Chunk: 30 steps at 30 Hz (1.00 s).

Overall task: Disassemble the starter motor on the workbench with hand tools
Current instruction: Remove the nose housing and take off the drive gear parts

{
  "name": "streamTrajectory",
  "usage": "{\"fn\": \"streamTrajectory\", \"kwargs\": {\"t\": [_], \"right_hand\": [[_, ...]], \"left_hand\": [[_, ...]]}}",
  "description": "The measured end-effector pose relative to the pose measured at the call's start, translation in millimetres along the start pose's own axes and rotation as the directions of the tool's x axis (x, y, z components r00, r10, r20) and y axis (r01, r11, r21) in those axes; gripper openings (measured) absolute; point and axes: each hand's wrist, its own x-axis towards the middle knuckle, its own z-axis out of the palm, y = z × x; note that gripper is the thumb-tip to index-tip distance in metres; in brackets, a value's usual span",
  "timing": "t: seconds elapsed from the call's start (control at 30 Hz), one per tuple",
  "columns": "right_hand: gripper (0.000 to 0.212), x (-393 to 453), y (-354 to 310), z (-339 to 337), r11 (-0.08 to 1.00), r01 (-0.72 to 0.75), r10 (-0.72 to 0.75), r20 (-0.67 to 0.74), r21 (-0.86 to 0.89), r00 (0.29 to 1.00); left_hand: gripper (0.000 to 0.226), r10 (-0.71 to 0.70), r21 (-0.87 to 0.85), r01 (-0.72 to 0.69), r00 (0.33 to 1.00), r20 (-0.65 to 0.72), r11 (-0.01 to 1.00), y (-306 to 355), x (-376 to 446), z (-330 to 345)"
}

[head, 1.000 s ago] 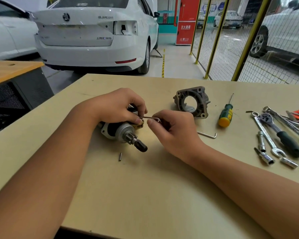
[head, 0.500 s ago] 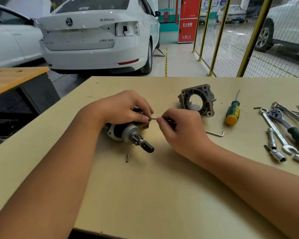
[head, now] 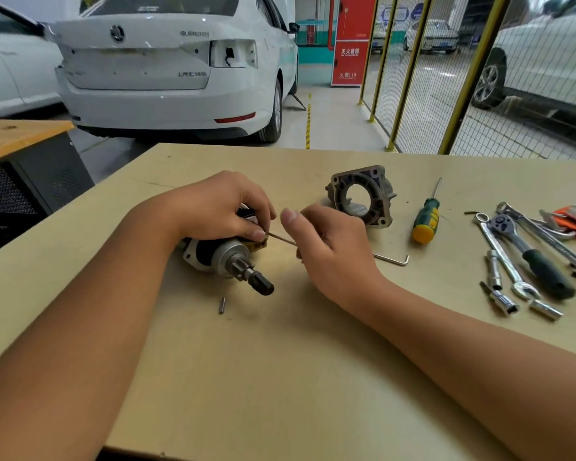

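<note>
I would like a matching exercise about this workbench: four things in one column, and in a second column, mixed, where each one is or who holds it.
Things:
1. starter motor
2. thin rod
3. screwdriver
4. small pin

Places:
A. lies on the bench just in front of the motor's shaft
B. lies right of the loose grey housing
C. under the left hand
D. runs from the motor to the right hand

Pairs: 1-C, 2-D, 3-B, 4-A

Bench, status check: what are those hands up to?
Left hand grips starter motor. Right hand pinches thin rod at motor's side. Nothing in the way.
</note>
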Motion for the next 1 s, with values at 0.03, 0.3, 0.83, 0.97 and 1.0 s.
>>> {"fn": "streamTrajectory", "kwargs": {"t": [0.03,0.3,0.83,0.97,1.0], "right_hand": [[0.061,1.2,-0.5,0.4,0.997,-0.054,0.053,0.019,0.053,0.998],[0.053,3.5,-3.5,0.7,0.890,-0.303,0.233,0.231,0.341,0.945],[0.027,8.4,2.0,-7.8,0.725,-0.488,0.215,0.514,0.486,0.830],[0.032,6.6,-0.6,-4.2,0.775,-0.456,0.246,0.457,0.437,0.855],[0.033,6.4,-1.3,-3.4,0.794,-0.448,0.256,0.444,0.411,0.859]], "left_hand": [[0.013,0.000,-0.002,0.000,1.000,0.000,1.000,-0.5,0.4,0.1],[0.016,-0.008,-0.022,0.008,1.000,-0.007,1.000,-2.0,0.7,0.0],[0.016,-0.018,-0.022,0.018,1.000,-0.008,1.000,0.1,-1.2,-0.8],[0.015,-0.015,-0.011,0.015,1.000,-0.015,1.000,-1.1,-0.1,-1.1],[0.015,-0.017,-0.013,0.016,1.000,-0.011,1.000,-1.9,0.0,-0.8]]}}
